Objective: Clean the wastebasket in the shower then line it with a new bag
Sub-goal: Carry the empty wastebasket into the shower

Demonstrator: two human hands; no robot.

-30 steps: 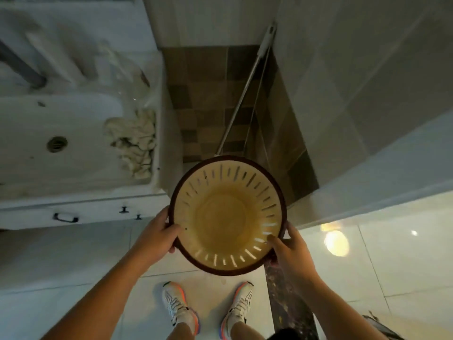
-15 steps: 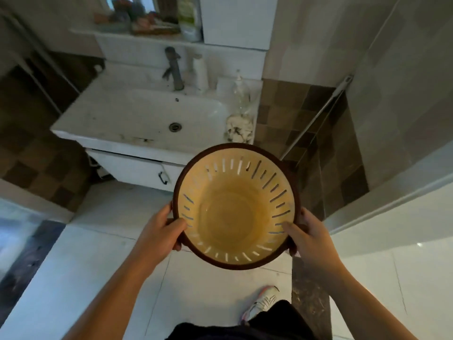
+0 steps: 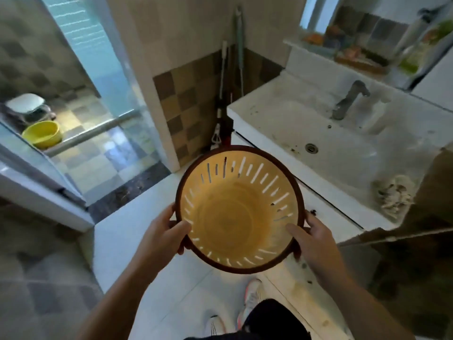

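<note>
- The person holds the wastebasket [image 3: 239,212] up over the white floor [image 3: 137,217], just in front of the sink [image 3: 318,133].
- The left hand [image 3: 163,235] grips its dark rim, thumb inside.
- The right hand [image 3: 316,238] grips the other side the same way.
- A yellow bowl [image 3: 41,133] sits in the shower, well apart.

sink [image 3: 282,123] right; shower doorway [image 3: 103,153] open left.
</note>
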